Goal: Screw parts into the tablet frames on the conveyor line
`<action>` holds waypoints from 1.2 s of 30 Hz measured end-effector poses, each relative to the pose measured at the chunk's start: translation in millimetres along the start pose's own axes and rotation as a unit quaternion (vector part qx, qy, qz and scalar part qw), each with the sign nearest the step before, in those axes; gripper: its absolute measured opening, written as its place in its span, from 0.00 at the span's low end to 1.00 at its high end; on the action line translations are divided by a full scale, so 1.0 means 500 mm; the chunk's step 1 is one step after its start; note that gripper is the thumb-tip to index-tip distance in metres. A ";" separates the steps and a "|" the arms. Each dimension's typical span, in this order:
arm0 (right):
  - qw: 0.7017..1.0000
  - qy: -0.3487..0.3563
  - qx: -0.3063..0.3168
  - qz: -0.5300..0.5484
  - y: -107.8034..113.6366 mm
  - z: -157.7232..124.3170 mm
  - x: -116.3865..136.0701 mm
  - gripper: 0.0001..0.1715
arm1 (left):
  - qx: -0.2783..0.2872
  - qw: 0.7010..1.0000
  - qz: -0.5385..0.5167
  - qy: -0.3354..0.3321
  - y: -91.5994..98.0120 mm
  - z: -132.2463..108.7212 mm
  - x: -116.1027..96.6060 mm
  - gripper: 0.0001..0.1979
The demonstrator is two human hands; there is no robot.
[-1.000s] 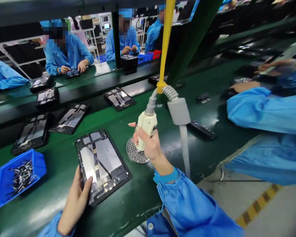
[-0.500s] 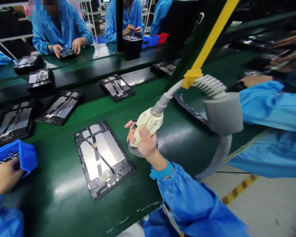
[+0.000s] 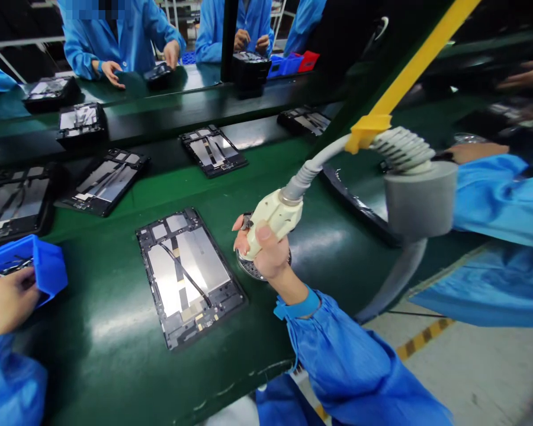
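My right hand (image 3: 263, 251) is closed around a cream electric screwdriver (image 3: 273, 218), whose grey cable runs up to a yellow hanging strap (image 3: 408, 77). The tool's tip is over a round perforated metal dish (image 3: 254, 267) on the green belt. An open tablet chassis (image 3: 187, 275) lies flat just left of that dish, with nothing touching it. My left hand (image 3: 6, 302) is at the far left, reaching into a blue parts bin (image 3: 44, 266); its fingers are partly hidden by the bin's wall.
Several more open tablet chassis (image 3: 102, 180) lie on the belt and the black strip behind. A co-worker's blue sleeve (image 3: 493, 195) is close on the right. Other people in blue coats work across the line (image 3: 128, 41). The belt's edge (image 3: 249, 373) drops to the floor.
My left hand let go of the tablet chassis and moved left to the blue bin. My right hand kept the screwdriver over the dish. The view shifted down and left.
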State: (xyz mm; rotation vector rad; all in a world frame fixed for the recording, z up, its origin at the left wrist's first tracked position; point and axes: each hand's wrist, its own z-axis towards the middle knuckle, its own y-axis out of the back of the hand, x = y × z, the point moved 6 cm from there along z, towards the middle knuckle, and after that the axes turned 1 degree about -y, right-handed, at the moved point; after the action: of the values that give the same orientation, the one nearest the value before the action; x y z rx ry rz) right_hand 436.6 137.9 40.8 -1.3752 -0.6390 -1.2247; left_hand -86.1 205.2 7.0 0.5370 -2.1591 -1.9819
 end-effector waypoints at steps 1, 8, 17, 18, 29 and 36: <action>1.000 0.001 0.007 -0.007 -0.002 -0.001 -0.001 0.33 | -0.001 1.000 -0.003 -0.007 0.010 -0.013 -0.022 0.11; 0.999 0.045 0.018 -0.022 0.015 -0.008 0.025 0.34 | -0.084 0.994 -0.011 0.065 0.072 -0.109 -0.102 0.06; 0.987 -0.055 0.153 -0.012 -0.094 -0.134 0.077 0.40 | -0.251 0.944 -0.205 -0.065 0.096 -0.195 -0.165 0.14; 0.984 -0.077 0.163 -0.016 -0.105 -0.150 0.068 0.41 | -0.239 0.935 -0.243 -0.103 0.094 -0.207 -0.185 0.13; 0.974 -0.105 0.200 -0.014 -0.118 -0.168 0.013 0.37 | 0.024 0.844 -0.421 -0.331 -0.019 -0.305 -0.451 0.07; 0.969 -0.105 0.213 -0.062 -0.143 -0.181 0.020 0.37 | 0.174 0.801 -0.376 -0.432 -0.128 -0.394 -0.601 0.11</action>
State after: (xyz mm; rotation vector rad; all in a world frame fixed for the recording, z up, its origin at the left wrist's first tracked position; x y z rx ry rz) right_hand 347.8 66.3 61.3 -1.1189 -1.0832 -0.9687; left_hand 270.6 129.0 1.4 0.7186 -3.3123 -2.5701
